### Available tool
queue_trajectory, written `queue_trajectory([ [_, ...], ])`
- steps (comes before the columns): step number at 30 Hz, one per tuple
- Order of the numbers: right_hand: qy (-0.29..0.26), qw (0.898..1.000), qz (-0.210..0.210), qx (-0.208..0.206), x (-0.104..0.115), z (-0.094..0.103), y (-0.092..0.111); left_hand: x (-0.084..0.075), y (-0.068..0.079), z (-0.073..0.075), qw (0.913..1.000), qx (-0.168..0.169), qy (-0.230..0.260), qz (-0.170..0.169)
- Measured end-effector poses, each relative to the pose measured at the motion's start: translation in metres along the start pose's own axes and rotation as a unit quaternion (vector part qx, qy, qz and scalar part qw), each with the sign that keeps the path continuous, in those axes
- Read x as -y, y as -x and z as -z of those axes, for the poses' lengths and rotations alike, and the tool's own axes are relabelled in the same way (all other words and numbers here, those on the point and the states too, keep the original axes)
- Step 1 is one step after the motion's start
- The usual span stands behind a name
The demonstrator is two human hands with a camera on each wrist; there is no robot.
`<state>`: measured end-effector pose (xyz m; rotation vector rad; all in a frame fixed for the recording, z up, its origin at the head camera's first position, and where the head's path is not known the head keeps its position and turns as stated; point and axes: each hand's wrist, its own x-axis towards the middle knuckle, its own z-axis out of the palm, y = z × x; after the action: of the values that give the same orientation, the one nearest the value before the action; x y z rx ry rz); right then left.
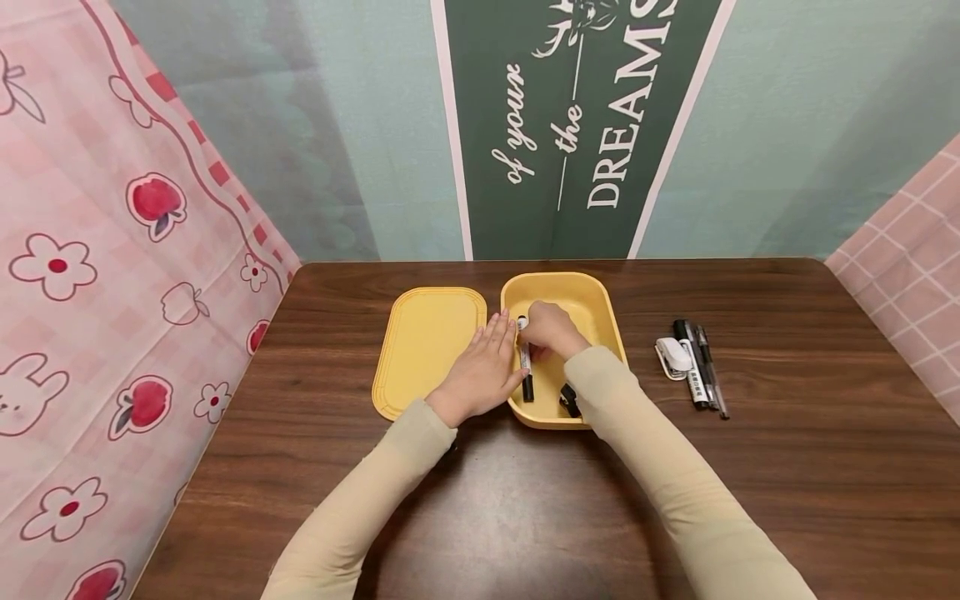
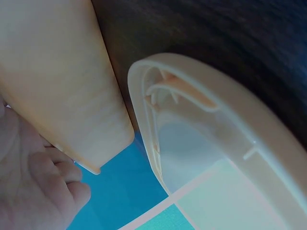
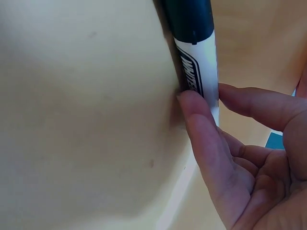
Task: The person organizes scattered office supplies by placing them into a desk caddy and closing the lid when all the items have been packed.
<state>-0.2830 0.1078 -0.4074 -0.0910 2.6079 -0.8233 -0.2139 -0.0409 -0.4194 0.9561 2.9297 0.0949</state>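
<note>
A black-capped white whiteboard marker lies lengthwise along the left side inside a yellow box. My right hand reaches into the box and pinches the marker between thumb and fingers, close against the box's surface. My left hand rests at the box's left rim with its fingers stretched forward. In the left wrist view, the left hand is beside the wall of the box. A small black object sits at the box's near end, partly hidden by the right sleeve.
A yellow lid lies left of the box. To the right are a white stapler, another whiteboard marker and dark pens beside it. Everything stands on a brown wooden table, with curtains behind and at the sides.
</note>
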Motion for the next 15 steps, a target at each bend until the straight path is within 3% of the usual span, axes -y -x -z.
queue_trajectory([
  [15, 0.006, 1.0, 0.002, -0.011, 0.0006, -0.0022, 0.0018, -0.0009, 0.0006, 0.001, 1.0, 0.001, 0.004, 0.004],
])
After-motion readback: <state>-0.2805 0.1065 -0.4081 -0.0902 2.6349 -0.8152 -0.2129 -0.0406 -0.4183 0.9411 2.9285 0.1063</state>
